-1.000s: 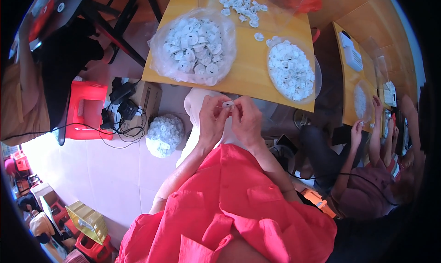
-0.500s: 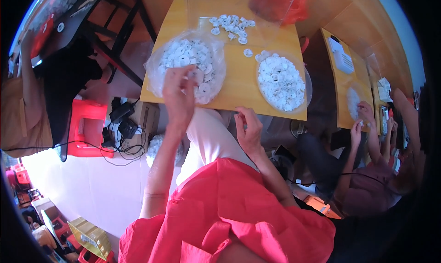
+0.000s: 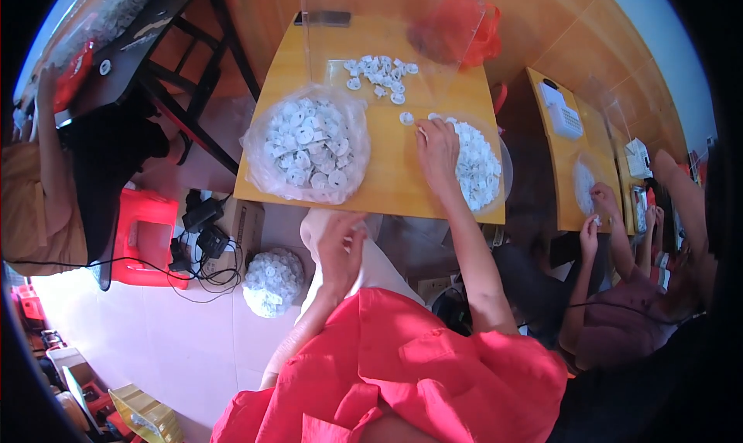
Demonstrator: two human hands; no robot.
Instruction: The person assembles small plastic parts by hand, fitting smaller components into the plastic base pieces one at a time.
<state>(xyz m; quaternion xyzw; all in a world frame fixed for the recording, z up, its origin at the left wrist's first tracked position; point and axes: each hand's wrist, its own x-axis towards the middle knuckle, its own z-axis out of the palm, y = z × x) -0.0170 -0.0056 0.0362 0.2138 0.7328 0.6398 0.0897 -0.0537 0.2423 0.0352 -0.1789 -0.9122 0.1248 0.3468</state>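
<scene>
Right hand point(image 3: 438, 150) now reaches up to the pile of white discs point(image 3: 477, 164) right of centre, fingers curled among them, grip unclear. Half a second ago it hung near the lap. Left hand point(image 3: 339, 246) has dropped from the bagged discs point(image 3: 308, 145), loosely open, apparently empty.

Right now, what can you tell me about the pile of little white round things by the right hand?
The right-hand pile is a heap of small white discs that look like plastic, lying in a clear plastic bag spread open on the yellow wooden table, near its right edge. The right hand rests palm down on the pile's left side. A few loose discs lie just beyond it.
</scene>
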